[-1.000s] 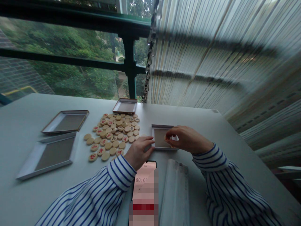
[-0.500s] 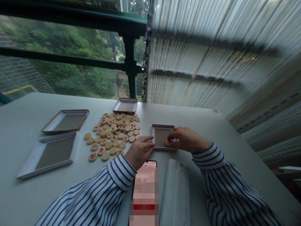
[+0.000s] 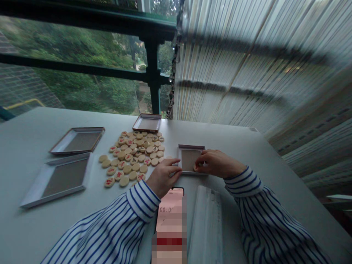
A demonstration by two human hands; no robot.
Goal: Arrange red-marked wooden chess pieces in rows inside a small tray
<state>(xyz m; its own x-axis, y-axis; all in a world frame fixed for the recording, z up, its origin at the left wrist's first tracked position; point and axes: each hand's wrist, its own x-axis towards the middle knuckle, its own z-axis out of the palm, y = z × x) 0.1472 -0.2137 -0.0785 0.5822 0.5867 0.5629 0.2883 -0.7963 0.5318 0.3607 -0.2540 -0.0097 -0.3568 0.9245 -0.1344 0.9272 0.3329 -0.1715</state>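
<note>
A small square tray point(image 3: 190, 148) lies on the white table in front of me. My right hand point(image 3: 217, 163) rests over its near right corner, fingers pinched on a round wooden game piece point(image 3: 196, 168) held low inside the tray. My left hand point(image 3: 164, 176) touches the tray's near left corner with its fingertips, fingers curled, holding nothing I can see. To the left of the tray is a spread of several round wooden pieces point(image 3: 134, 156) with red and dark characters.
Two larger flat trays point(image 3: 62, 179) point(image 3: 78, 139) lie at the left, a small brown one point(image 3: 147, 123) at the back. A phone point(image 3: 169, 220) showing a timer lies between my arms, beside a clear plastic bag point(image 3: 206, 223). Window and vertical blinds stand behind the table.
My right hand has lowered the piece from above the tray down into its near right corner. My left hand has stayed at the tray's edge.
</note>
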